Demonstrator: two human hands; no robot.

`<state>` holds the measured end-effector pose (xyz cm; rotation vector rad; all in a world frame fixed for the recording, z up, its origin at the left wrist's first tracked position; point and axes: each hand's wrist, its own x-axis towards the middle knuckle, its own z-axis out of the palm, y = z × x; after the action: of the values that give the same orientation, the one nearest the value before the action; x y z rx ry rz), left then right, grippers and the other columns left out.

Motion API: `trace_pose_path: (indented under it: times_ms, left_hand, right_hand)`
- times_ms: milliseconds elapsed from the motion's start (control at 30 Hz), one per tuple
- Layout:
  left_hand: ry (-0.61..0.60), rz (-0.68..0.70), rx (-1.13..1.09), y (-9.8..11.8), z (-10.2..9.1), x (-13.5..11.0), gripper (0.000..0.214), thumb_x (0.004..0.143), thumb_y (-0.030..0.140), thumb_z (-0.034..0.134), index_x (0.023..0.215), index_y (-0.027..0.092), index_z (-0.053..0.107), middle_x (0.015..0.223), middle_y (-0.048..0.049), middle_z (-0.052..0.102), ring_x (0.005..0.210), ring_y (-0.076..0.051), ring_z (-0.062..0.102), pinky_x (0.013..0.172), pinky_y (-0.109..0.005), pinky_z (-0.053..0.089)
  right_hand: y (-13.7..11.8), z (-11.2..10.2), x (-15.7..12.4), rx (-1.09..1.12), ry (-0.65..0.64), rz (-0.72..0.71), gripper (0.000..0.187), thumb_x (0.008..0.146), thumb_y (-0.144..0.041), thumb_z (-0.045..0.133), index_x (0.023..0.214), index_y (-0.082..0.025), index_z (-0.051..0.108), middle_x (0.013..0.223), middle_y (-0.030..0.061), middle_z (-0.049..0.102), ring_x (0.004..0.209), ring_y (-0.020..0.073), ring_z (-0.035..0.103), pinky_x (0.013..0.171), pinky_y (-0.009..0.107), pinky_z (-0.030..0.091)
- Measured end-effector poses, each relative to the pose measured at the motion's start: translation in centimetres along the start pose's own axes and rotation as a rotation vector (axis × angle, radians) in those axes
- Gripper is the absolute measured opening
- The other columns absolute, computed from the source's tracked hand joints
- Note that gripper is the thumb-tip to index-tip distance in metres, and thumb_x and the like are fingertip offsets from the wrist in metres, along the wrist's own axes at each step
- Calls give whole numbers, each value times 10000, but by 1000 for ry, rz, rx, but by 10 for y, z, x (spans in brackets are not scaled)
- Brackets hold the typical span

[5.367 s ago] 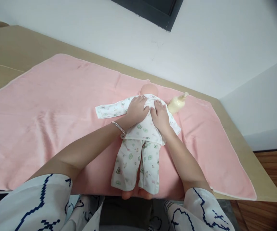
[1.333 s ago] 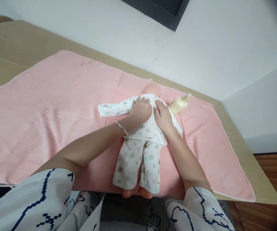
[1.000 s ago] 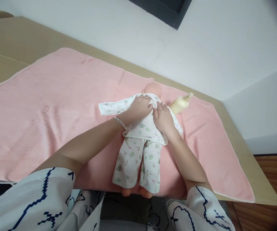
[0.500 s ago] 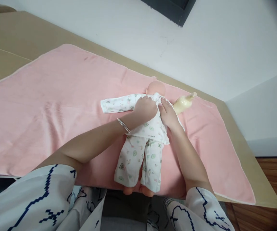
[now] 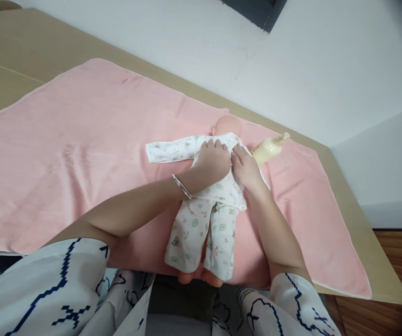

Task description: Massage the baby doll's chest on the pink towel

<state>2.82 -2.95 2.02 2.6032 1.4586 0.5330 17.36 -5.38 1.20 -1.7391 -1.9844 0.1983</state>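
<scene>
A baby doll lies on its back, dressed in a white printed shirt [image 5: 220, 191] and matching trousers [image 5: 190, 233]. Its bare round head [image 5: 228, 125] points away from me, and its feet are at the near edge. My left hand [image 5: 213, 161] is closed at the shirt's chest with bent fingers; its thumb and grip point are hidden. Close beside it, my right hand [image 5: 246, 168] lies on the shirt's other side, fingers stretched out over the cloth. One sleeve [image 5: 173, 149] extends to the left. The other is mostly covered by my right hand and forearm.
A pale yellow bottle [image 5: 269, 149] lies just beyond my right hand. Under the doll spreads a pink blanket [image 5: 117, 121] on a tan table [image 5: 75, 44]. A white wall [image 5: 187, 51] rises behind the table.
My left hand's fingers have straightened a little and show more over the chest. My right hand stays nearly in place. The doll and bottle have not visibly moved on the blanket.
</scene>
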Motion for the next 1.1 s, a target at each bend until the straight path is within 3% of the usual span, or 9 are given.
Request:
trace_pose_path:
  times_ms: [133,300,433,733,833,967,1033,1100]
  left_hand:
    - [-17,66,-74,0,0,2,318,936,189,457,1144,59,659,1246,-219,636,1235,-369,547,1037,-494,411]
    - [79,64,-150,-25,7,19,309,951,196,388,987,106,681,1087,-181,694,1112,-336,602,956,-481,450]
    - [159,17,-188,-28,14,21,278,922,191,422,987,126,684,1071,-159,715,1082,-320,626,950,-471,455]
    - [278,-24,-369,-31,31,22,383,917,233,448,1226,168,664,1286,-110,691,1254,-287,574,1126,-470,382]
    - [304,-5,-398,-34,37,24,398,918,226,432,1234,165,666,1311,-104,683,1281,-273,562,1157,-455,372]
    - [335,-6,-411,-35,40,24,411,931,227,407,1249,168,659,1328,-95,678,1299,-259,557,1173,-449,369]
    - [339,-3,-417,-35,40,23,410,944,236,389,1246,166,657,1321,-96,680,1292,-251,561,1168,-433,378]
    - [338,7,-420,-35,39,23,409,954,234,370,1239,164,654,1313,-100,681,1286,-243,563,1164,-422,382]
  right_hand:
    - [17,10,11,-19,101,-91,448,1003,-262,279,1246,-196,650,1386,107,641,1340,270,533,1204,546,336]
    - [-22,14,-11,-166,122,16,474,976,-221,321,1347,-122,599,1415,159,615,1395,315,498,1198,558,353]
    - [-42,12,-23,-237,79,29,483,961,-185,355,1355,-44,596,1431,220,590,1414,335,485,1224,516,335]
    - [7,16,4,-51,80,23,518,1002,-356,358,1473,-188,495,1589,117,440,1512,304,343,1241,604,247]
    - [5,10,2,-16,86,13,540,1006,-384,371,1503,-189,451,1607,130,408,1526,309,312,1245,594,246]
    - [-4,3,-4,-2,279,-33,601,1016,-395,355,1595,-277,245,1698,65,202,1585,292,117,1249,624,200]
    - [-5,8,-4,-15,281,-51,585,1016,-368,342,1589,-287,258,1693,56,225,1588,287,103,1247,636,188]
    - [-4,16,-4,-14,193,-38,541,1009,-337,339,1544,-258,371,1653,81,329,1572,288,188,1245,636,200]
